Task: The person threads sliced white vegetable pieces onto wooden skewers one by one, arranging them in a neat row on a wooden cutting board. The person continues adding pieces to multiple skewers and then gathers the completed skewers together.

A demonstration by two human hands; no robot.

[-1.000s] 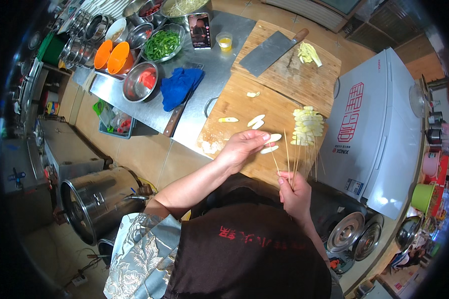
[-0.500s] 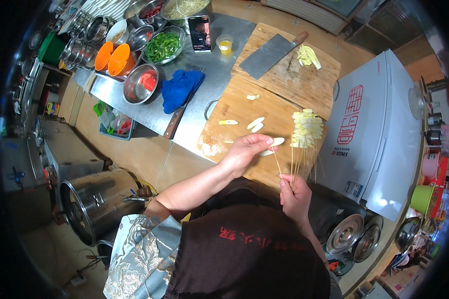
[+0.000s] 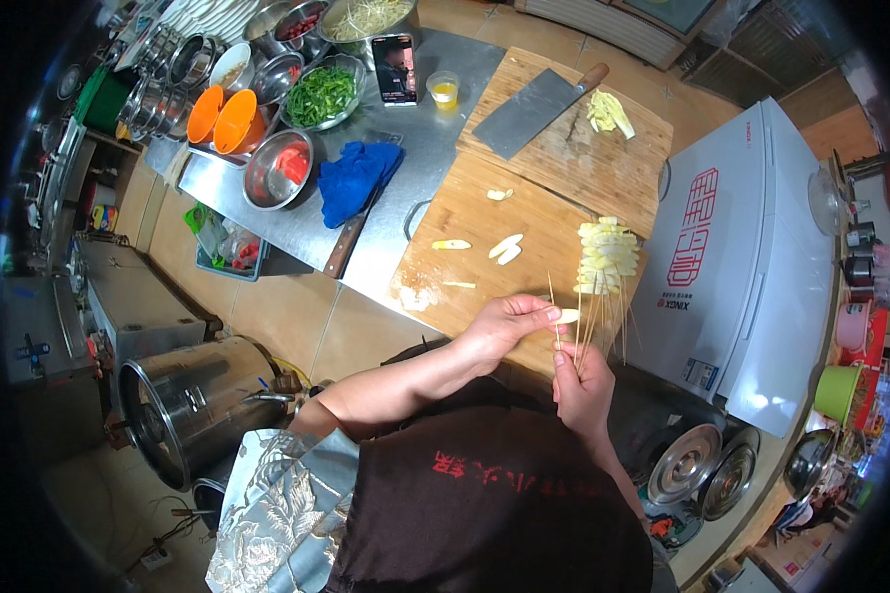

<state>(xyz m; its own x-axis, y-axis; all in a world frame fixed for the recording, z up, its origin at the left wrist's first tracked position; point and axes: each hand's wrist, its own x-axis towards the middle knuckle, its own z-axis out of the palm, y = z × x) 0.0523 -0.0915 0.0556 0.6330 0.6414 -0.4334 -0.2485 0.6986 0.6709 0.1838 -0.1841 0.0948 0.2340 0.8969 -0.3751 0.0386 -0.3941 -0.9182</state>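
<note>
My left hand (image 3: 514, 324) pinches a pale yellow vegetable slice (image 3: 568, 316) between thumb and fingers. A thin wooden skewer (image 3: 551, 284) runs through or just behind the slice, its tip standing above my left fingers. Lower down, my right hand (image 3: 583, 381) grips that skewer near its bottom end. Close by on the right of the near cutting board (image 3: 465, 212) lies a bunch of filled skewers (image 3: 608, 255), their sticks pointing toward me. Loose pale slices (image 3: 505, 247) are scattered across the same board. Part of another slice shows behind my left fingers.
On the far wooden board (image 3: 623, 168) rest a cleaver (image 3: 529, 114) and a cabbage piece (image 3: 610, 114). The steel table holds a blue cloth (image 3: 358, 183), a wooden-handled knife (image 3: 346, 242), a phone (image 3: 396, 69), a small cup (image 3: 444, 91) and several bowls. A white freezer (image 3: 712, 247) stands at right.
My left hand has moved down and right with the slice, toward my right hand. The skewer's tip now sticks up above the slice. My right hand stays nearly in place.
</note>
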